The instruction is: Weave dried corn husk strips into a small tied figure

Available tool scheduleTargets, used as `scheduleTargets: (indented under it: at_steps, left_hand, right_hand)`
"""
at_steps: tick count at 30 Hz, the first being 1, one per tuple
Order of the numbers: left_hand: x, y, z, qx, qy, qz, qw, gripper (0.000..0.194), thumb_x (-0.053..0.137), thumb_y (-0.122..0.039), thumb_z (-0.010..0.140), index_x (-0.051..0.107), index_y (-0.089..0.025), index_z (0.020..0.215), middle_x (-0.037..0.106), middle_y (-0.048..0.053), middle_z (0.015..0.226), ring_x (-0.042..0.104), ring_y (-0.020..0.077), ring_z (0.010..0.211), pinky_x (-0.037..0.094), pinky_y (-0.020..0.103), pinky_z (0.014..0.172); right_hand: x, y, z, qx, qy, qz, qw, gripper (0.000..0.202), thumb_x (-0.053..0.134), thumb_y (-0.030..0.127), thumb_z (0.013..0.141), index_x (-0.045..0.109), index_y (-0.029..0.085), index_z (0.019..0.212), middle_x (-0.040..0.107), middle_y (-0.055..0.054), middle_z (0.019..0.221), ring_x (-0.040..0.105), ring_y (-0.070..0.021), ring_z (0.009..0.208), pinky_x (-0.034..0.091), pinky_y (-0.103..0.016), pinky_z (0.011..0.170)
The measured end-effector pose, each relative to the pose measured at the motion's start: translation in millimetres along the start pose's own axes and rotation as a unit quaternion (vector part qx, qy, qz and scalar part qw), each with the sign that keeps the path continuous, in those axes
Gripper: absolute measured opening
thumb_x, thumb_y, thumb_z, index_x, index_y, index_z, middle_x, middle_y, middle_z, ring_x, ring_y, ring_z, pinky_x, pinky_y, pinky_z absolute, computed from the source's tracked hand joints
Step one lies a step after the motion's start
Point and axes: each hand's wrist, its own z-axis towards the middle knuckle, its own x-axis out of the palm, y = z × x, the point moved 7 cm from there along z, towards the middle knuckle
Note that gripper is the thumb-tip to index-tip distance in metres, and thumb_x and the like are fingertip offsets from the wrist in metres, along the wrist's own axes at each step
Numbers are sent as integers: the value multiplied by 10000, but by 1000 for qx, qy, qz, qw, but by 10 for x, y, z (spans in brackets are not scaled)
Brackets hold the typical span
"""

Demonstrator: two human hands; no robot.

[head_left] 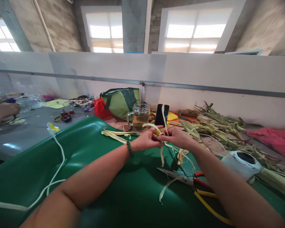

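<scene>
My left hand (146,139), with a dark green bead bracelet at the wrist, is closed at the middle of the green mat (104,177). Close against it, my right hand (177,136) is closed too. Both pinch a small bundle of pale husk strips (165,118); loose ends stick up and hang below the fingers. The bundle's core is mostly hidden by the fingers. Below the hands lie scissors (178,175) with red and yellow handles, partly under my right forearm. A curled husk strip (165,190) and thin thread lie around the blades.
A glass mug of amber liquid (140,118) and a propped phone (159,115) stand behind my hands. Dry husks (211,123) heap at right, near a white spool (242,161). A green bag (123,103) leans on the partition. Another person's hand (8,109) is far left.
</scene>
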Motion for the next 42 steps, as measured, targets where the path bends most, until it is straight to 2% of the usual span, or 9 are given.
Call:
scheduleTargets:
  at_steps: [2, 4, 7, 12, 18, 29, 33, 37, 42]
  left_hand:
    - [12, -4, -20, -29, 25, -29, 999, 648, 757, -325, 611, 534, -157, 1196, 628, 17, 827, 576, 112, 732, 436, 216, 640]
    - [-53, -7, -30, -50, -9, -59, 997, 509, 695, -463, 676, 629, -164, 1083, 635, 50, 924, 576, 129, 811, 440, 225, 666]
    - [-137, -26, -31, -47, -71, -79, 993, 523, 643, -557, 697, 687, -142, 1013, 656, 65, 918, 575, 137, 824, 435, 232, 693]
    - [-126, -107, -30, 5, -89, -78, 993, 504, 681, -525, 686, 713, -124, 991, 672, 88, 1041, 587, 165, 922, 427, 253, 799]
    - [-256, -77, -40, -2, -149, -148, 978, 530, 682, -489, 699, 683, -125, 1084, 708, 63, 803, 600, 132, 708, 429, 245, 690]
    - [-464, -173, -78, 47, -250, -168, 952, 474, 722, -519, 630, 734, -134, 907, 698, 75, 922, 579, 136, 800, 407, 228, 692]
    - [-252, -89, -45, -33, -154, -106, 982, 606, 747, -491, 614, 653, -134, 1095, 649, 36, 787, 557, 106, 684, 396, 222, 620]
    - [22, 2, -34, -72, -17, -97, 993, 493, 806, -438, 541, 681, -97, 875, 582, -7, 650, 514, 72, 577, 374, 206, 569]
    - [-44, 12, -18, -46, -39, -104, 993, 442, 818, -375, 538, 674, -103, 856, 544, -41, 582, 467, 47, 501, 331, 189, 508]
  right_hand:
    - [-1, 87, -14, -28, 16, 9, 999, 357, 625, 473, 709, 538, 176, 532, 469, 37, 515, 395, -87, 489, 273, -215, 445]
    - [4, 153, -29, -51, 27, 10, 998, 361, 618, 489, 712, 548, 178, 543, 446, 44, 514, 372, -81, 485, 265, -214, 442]
    - [23, 136, -24, -49, 21, 4, 999, 407, 578, 538, 730, 523, 179, 544, 406, 57, 487, 311, -64, 441, 240, -212, 420]
    - [31, -31, 22, -10, -12, 21, 1000, 531, 487, 646, 745, 474, 184, 483, 380, 51, 422, 305, -64, 395, 230, -219, 393]
    - [26, -101, 24, 27, -5, 49, 998, 531, 496, 667, 729, 528, 172, 538, 420, 48, 439, 268, -51, 379, 190, -221, 383]
    - [-79, -192, 20, 25, 8, -27, 999, 542, 494, 635, 748, 396, 192, 454, 336, 54, 414, 271, -57, 403, 210, -237, 424]
    - [-112, -161, 32, -16, -20, -40, 999, 546, 463, 625, 773, 438, 180, 457, 395, 31, 453, 321, -68, 431, 257, -238, 448]
    - [-75, -121, 36, -22, -29, -25, 999, 489, 511, 613, 749, 572, 160, 575, 478, 17, 489, 393, -83, 454, 295, -226, 452]
    - [-151, -154, 47, -13, -91, 8, 996, 423, 535, 587, 732, 585, 172, 670, 533, 15, 539, 451, -96, 443, 330, -224, 436]
